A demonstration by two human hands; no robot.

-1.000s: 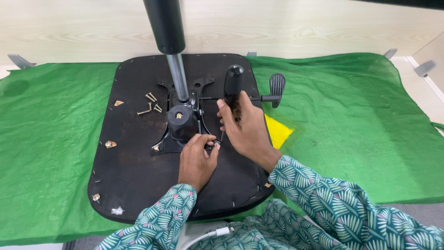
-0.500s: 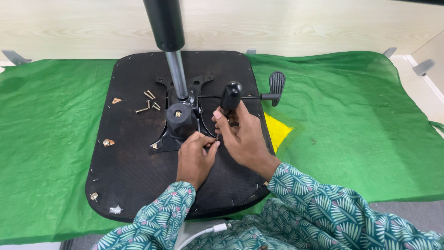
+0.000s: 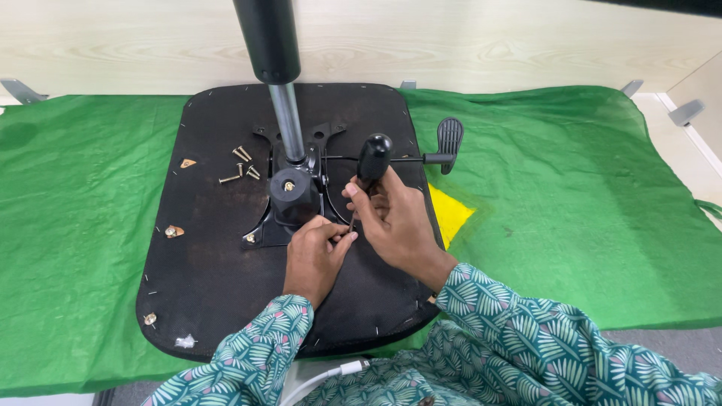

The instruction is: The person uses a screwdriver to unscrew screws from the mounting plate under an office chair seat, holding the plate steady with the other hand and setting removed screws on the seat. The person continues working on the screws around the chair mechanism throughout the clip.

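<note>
**Driving a screw into the chair mechanism**

Near the viewer, the left hand [image 3: 312, 256] pinches the tip of the screwdriver [image 3: 366, 177] at the mechanism plate [image 3: 293, 203]. The right hand [image 3: 395, 222] wraps closed around the shaft just below the black handle. It seems best to keep the tool upright and press down while turning. Farther left on the seat base [image 3: 210, 256], loose screws [image 3: 242, 164] wait. The gas cylinder [image 3: 271, 45] rises beyond, over the green cloth [image 3: 564, 188].

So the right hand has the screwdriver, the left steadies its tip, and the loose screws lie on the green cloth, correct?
Not quite. In the head view the loose screws lie on the black seat base, not the green cloth. The right hand does grip the screwdriver, and the left hand steadies its tip.
</note>
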